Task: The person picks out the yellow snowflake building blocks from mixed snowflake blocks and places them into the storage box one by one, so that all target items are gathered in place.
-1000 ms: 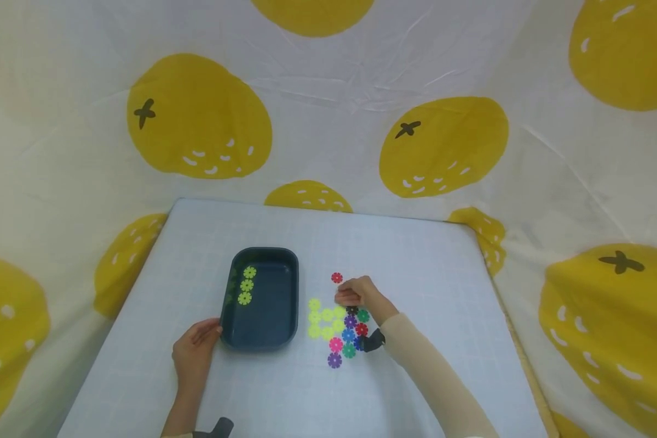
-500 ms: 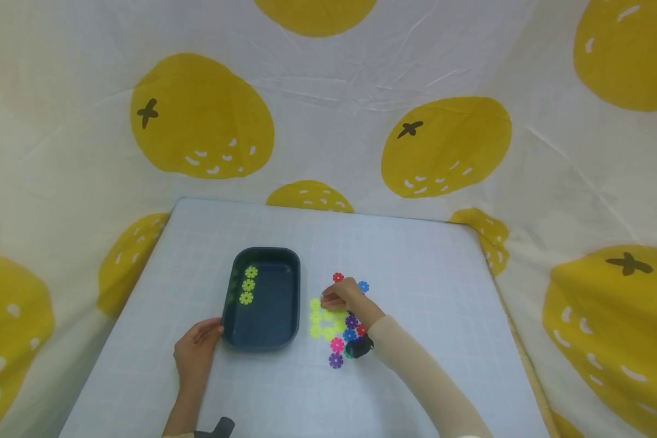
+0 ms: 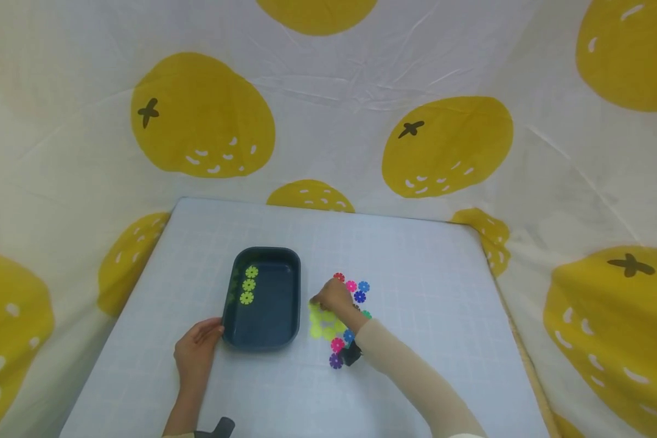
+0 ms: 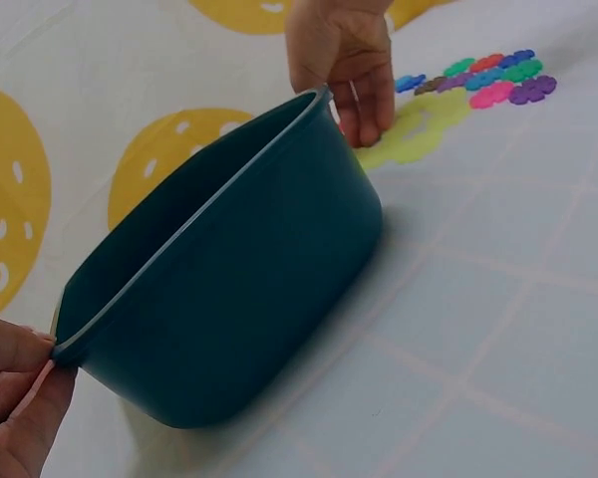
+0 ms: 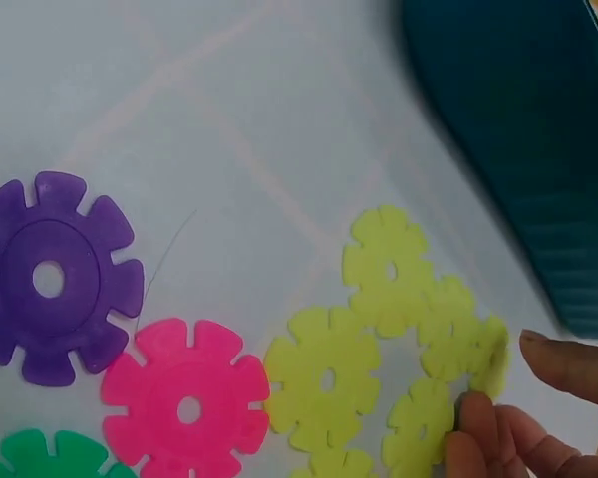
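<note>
My left hand [image 3: 196,347] pinches the left rim of the dark teal tray [image 3: 263,322] near its front corner, fingers and thumb around the edge [image 4: 65,344]. Three yellow notched plastic discs [image 3: 249,285] lie in a row inside it. Right of the tray, my right hand [image 3: 336,298] reaches over a cluster of yellow discs [image 3: 328,331]. One yellow disc [image 5: 490,357] looks tilted between my thumb [image 5: 568,366] and curled fingers; a small gap shows at the thumb. My wrist and hand cover part of the cluster.
Discs of other colours lie beside the yellow ones: pink [image 5: 187,408], purple [image 5: 55,279], green [image 5: 55,458], blue [image 3: 364,286] and red [image 3: 339,277]. The pale table [image 3: 416,261] meets a white curtain [image 3: 328,121] with yellow fruit prints at its back and sides.
My right hand has moved left from the dark and coloured discs to the upper-left yellow disc, which now looks tilted. More blue and pink discs are uncovered. My left hand stays at the tray.
</note>
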`<state>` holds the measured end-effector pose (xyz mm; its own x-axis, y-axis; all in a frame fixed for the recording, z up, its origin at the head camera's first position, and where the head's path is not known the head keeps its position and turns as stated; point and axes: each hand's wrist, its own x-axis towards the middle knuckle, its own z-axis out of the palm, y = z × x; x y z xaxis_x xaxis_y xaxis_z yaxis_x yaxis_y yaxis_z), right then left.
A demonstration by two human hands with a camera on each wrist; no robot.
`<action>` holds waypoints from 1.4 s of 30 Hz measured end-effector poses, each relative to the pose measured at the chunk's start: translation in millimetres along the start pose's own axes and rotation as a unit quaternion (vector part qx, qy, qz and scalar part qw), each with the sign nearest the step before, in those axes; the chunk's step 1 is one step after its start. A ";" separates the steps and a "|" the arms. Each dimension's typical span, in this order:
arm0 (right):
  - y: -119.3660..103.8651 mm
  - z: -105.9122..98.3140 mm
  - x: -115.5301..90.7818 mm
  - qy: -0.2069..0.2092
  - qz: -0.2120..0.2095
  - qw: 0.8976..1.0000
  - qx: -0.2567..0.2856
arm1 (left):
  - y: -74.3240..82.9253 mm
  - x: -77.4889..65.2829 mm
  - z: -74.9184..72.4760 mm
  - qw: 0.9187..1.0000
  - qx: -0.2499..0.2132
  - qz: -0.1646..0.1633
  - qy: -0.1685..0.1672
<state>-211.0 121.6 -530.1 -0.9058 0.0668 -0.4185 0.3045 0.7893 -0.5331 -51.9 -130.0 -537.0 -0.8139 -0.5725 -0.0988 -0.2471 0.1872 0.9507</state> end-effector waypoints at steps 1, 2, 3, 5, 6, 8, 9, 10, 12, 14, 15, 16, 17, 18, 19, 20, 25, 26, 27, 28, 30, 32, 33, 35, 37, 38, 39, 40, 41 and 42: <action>-0.6 0.7 -1.3 0.002 -0.003 1.000 -0.009 | -0.2 -0.2 -0.1 1.000 -0.003 0.003 0.000; -0.9 1.5 -2.3 0.003 -0.006 1.000 -0.015 | -0.1 -0.2 0.0 1.000 -0.004 0.003 0.000; -1.2 2.0 -3.3 0.005 -0.009 1.000 -0.018 | 0.0 -0.4 0.0 1.000 -0.005 0.004 0.000; -1.2 3.5 -4.3 0.007 -0.013 1.000 -0.022 | -0.5 -0.2 0.3 1.000 -0.001 0.002 0.000; -1.1 4.2 -4.4 0.008 -0.017 1.000 -0.024 | -0.7 -0.2 0.5 1.000 0.002 0.000 0.000; -0.8 5.2 -4.4 0.008 -0.020 0.999 -0.028 | -1.0 0.3 1.0 1.000 0.010 -0.004 0.002; -0.5 5.8 -4.3 0.008 -0.022 0.999 -0.031 | -1.3 0.6 1.1 1.000 0.012 -0.006 0.003; -0.3 6.3 -4.1 0.009 -0.023 0.999 -0.033 | -1.6 0.8 1.2 1.000 0.014 -0.007 0.004; 0.3 7.5 -3.3 0.011 -0.022 0.999 -0.036 | -1.6 0.9 1.3 1.000 0.017 -0.008 0.005; 0.5 8.2 -3.3 0.013 -0.021 0.999 -0.037 | -1.6 0.9 1.4 1.000 0.018 -0.007 0.005; 0.6 8.7 -3.2 0.015 -0.020 0.999 -0.037 | -1.2 0.6 1.2 1.000 0.018 -0.005 0.005; 0.7 9.0 -3.1 0.015 -0.019 0.999 -0.035 | -0.7 0.2 1.0 1.000 0.016 -0.004 0.004; 0.9 9.4 -2.8 0.015 -0.017 0.999 -0.033 | 0.0 -0.2 0.8 1.000 0.016 -0.003 0.003; 0.8 9.6 -3.1 0.015 -0.017 0.999 -0.031 | 0.6 -0.5 0.6 1.000 0.015 -0.003 0.002; 0.6 9.9 -3.2 0.016 -0.016 0.999 -0.028 | 1.3 -0.9 0.3 1.000 0.014 -0.002 0.001; 0.6 10.1 -3.8 0.016 -0.014 0.999 -0.027 | 1.9 -1.3 0.1 1.000 0.013 -0.002 0.000; -0.1 10.7 -7.6 0.015 -0.011 1.000 -0.023 | 3.8 -2.4 -0.2 1.000 0.009 -0.002 -0.002; -0.2 10.7 -8.5 0.015 -0.010 1.000 -0.023 | 4.0 -2.5 -0.3 1.000 0.008 -0.002 -0.002; -0.3 10.8 -8.4 0.015 -0.010 1.000 -0.024 | 4.1 -2.5 -0.3 1.000 0.007 -0.001 -0.002; -0.7 10.9 -8.7 0.015 -0.008 1.000 -0.023 | 4.3 -2.5 -0.4 1.000 0.008 -0.001 -0.002; -1.2 11.5 -8.4 0.015 -0.007 1.000 -0.024 | 4.1 -2.2 -0.3 1.000 0.009 -0.002 -0.003; -1.3 12.5 -7.4 0.014 -0.008 1.000 -0.025 | 3.4 -1.6 0.2 1.000 0.011 -0.003 -0.002; -1.3 13.0 -6.8 0.013 -0.009 1.000 -0.026 | 2.9 -1.4 0.3 1.000 0.011 -0.003 -0.001; -0.5 13.5 -5.6 0.014 -0.016 0.999 -0.025 | 1.9 -0.8 0.8 1.000 0.013 -0.004 0.001; 1.0 13.8 -4.0 0.010 -0.020 1.000 -0.021 | 1.2 -0.5 0.9 1.000 0.012 -0.002 0.002; 2.0 13.5 -3.3 0.009 -0.022 1.000 -0.014 | 1.1 -0.5 1.0 1.000 0.010 0.000 0.003; 3.1 12.9 -2.4 0.009 -0.024 1.000 -0.006 | 0.7 -0.4 0.9 1.000 0.011 -0.001 0.003; 4.3 12.0 -1.4 0.006 -0.024 1.000 0.005 | 0.5 -0.3 1.1 1.000 0.011 -0.001 0.004; 5.2 10.8 -0.1 0.000 -0.019 1.000 0.020 | 0.4 -0.5 1.1 1.000 0.010 -0.001 0.005; 6.0 9.5 1.1 -0.006 -0.013 0.999 0.036 | 0.6 -0.5 1.1 1.000 0.009 0.000 0.005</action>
<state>-207.4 120.6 -540.7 -0.9097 0.0392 -0.4134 0.3022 0.7453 -0.5943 -52.2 -128.7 -536.7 -0.8088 -0.5800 -0.0968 -0.2570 0.2007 0.9453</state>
